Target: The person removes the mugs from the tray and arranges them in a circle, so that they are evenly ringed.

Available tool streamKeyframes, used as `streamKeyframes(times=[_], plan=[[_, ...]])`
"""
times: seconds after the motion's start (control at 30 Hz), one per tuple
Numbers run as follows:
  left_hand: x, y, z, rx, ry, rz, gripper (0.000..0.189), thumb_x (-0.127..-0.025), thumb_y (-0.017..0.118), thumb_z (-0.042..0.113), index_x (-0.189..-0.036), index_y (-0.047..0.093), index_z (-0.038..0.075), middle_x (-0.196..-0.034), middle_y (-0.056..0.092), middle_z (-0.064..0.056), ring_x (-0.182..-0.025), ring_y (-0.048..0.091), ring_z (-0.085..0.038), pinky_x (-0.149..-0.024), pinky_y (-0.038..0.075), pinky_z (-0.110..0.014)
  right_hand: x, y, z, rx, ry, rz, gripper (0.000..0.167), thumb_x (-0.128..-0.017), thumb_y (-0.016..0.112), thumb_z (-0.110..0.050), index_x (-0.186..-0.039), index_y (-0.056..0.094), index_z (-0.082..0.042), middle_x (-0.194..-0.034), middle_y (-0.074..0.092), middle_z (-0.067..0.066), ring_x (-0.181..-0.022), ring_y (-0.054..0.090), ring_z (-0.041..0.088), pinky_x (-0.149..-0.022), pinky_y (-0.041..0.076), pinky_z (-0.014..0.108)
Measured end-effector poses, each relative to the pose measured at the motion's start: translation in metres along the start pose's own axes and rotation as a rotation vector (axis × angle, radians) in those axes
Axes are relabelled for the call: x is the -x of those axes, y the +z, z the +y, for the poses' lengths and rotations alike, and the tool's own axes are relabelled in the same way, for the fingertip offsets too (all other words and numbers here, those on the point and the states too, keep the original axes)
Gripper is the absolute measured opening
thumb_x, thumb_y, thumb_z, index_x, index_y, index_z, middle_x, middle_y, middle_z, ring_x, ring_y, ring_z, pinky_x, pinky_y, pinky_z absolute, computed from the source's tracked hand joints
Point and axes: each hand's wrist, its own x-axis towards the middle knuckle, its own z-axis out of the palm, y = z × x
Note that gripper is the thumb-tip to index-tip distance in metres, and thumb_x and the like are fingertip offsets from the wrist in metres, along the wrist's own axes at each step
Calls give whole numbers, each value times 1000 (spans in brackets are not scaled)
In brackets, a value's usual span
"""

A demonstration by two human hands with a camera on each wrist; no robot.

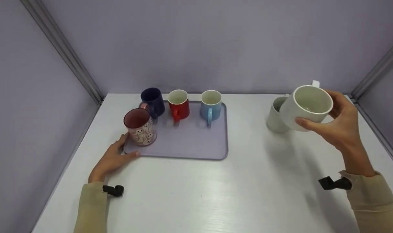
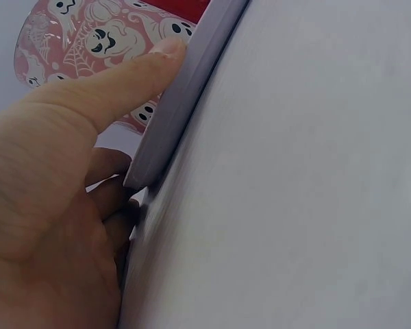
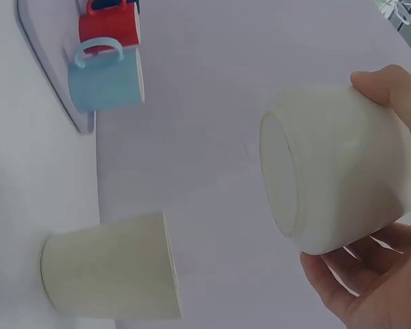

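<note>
My right hand [image 1: 342, 124] grips a white mug [image 1: 293, 113] in the air, thumb on its near side; its handle points away. In the right wrist view the mug's base [image 3: 281, 175] faces left. Behind and to its left, a second white mug [image 1: 275, 121] stands upright on the table, partly hidden in the head view. My left hand [image 1: 114, 158] holds the near left corner of a grey-purple tray [image 1: 190, 145]. Its thumb [image 2: 140, 79] lies on the rim, and the other fingers bend at the tray's side. A pink ghost-patterned mug [image 1: 145, 133] stands beside that hand, on the tray.
Along the tray's back stand a dark blue mug [image 1: 157, 103], a red mug [image 1: 183, 109] and a light blue mug [image 1: 212, 110], all upright. The white table [image 1: 196, 194] meets a pale purple wall [image 1: 232, 48] behind and panels at both sides.
</note>
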Motion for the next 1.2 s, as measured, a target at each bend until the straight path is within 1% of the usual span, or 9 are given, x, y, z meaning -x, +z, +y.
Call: streamKeyframes(times=[0.07,0.17,0.4,0.57,0.8,0.93,1.13,1.2], plan=[[-1,0,0,2,16,3,110,-94,79,56,-173,13,15,-179,2,-20,-166,3,-42,-134,9,-61,2,-8,7,8,21,22,82,-64,96,10,-139,66,-6,-121,69,-5,-109,65,12,-90,51,16],[-2,-1,1,-3,34,7,109,-95,79,54,-173,14,14,-179,3,-21,-166,4,-42,-134,10,-61,4,-18,18,20,50,49,83,-65,95,10,-140,64,-8,-122,69,-5,-109,65,12,-91,50,17],[-1,-4,2,-14,34,16,108,-95,79,53,-173,15,13,-178,4,-22,-166,6,-44,-135,12,-59,10,-31,46,64,134,77,86,-70,94,7,-146,58,-11,-126,62,-13,-110,60,8,-91,46,14],[1,-3,1,-14,23,13,108,-95,78,53,-173,13,14,-178,3,-23,-165,6,-45,-134,11,-61,16,-34,68,109,180,39,85,-75,94,0,-149,53,-10,-127,58,-16,-112,56,5,-90,44,14],[1,-3,0,-25,19,18,109,-95,79,54,-173,14,15,-178,3,-24,-165,5,-46,-134,11,-61,25,-31,97,163,266,-7,83,-79,96,-12,-148,49,-10,-126,55,-17,-113,53,5,-88,42,16],[0,0,0,-20,27,16,109,-94,80,53,-173,15,15,-178,4,-24,-165,6,-46,-134,12,-62,31,-30,112,176,269,-31,84,-79,97,-15,-148,49,-8,-125,55,-17,-112,54,6,-86,43,13],[1,2,0,43,41,6,107,-95,81,48,-172,17,13,-179,4,-20,-166,5,-41,-135,12,-57,38,-26,130,161,263,-68,84,-79,97,-14,-147,48,-6,-125,57,-13,-112,55,7,-85,45,10],[1,2,-1,46,44,5,107,-95,81,47,-172,16,12,-179,4,-21,-166,5,-41,-135,13,-57,39,-25,134,165,261,-79,84,-79,97,-15,-147,48,-5,-124,57,-13,-112,55,7,-84,45,10]])
